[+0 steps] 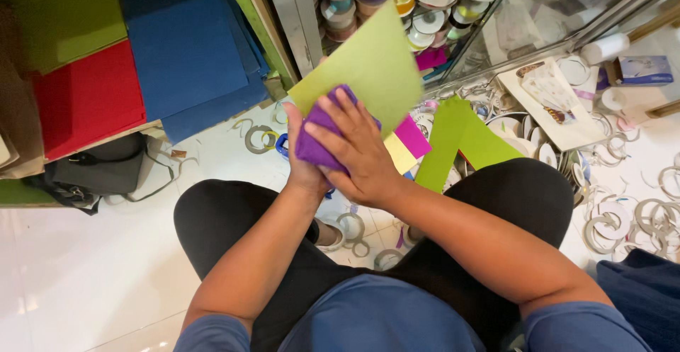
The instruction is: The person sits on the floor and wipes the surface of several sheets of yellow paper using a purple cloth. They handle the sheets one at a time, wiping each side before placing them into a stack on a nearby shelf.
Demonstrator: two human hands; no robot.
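While the right hand (358,157) presses the purple cloth (319,139) flat, keep the left hand (303,168) pinching the light-green sheet (368,69) just above steady.

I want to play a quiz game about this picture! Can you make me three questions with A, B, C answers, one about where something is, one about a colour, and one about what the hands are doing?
1. Where is the black bag?
A. on the floor, under the shelf
B. on the lap
C. on the glass case

2. What colour is the cloth?
A. white
B. purple
C. orange

3. What is the right hand doing?
A. hanging free
B. pressing on the cloth
C. holding scissors

Answers:
1 A, it lies on the tiles below the red sheets.
2 B, purple shows beside the fingers.
3 B, its palm lies on the cloth, against the green sheet; the left hand is underneath.
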